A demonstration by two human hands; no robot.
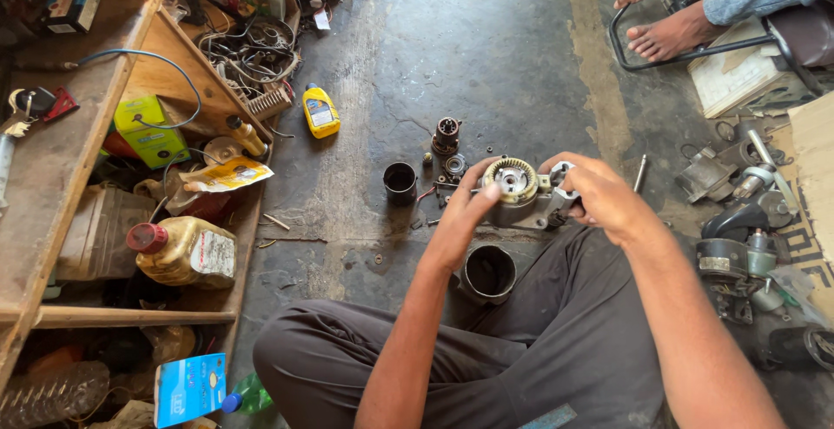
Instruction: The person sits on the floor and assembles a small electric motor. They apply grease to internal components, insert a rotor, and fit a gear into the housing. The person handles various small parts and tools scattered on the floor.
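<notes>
I sit cross-legged on the concrete floor (486,56), holding a metal gear housing (518,193) above my lap. My left hand (465,214) grips its near side, thumb on the toothed ring; my right hand (601,194) clamps the far end. A dark cylindrical casing (487,273) lies just below, small parts (445,155) scattered beyond.

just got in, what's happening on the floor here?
A person sits cross-legged on the concrete floor, both hands on a metal motor housing with a ring gear. The left hand has its grip on the near side, the right hand on the far end. Loose parts lie ahead: a small dark cup, a geared shaft piece. A steel cylinder rests by the knee. Another person's bare feet show at top right.
</notes>
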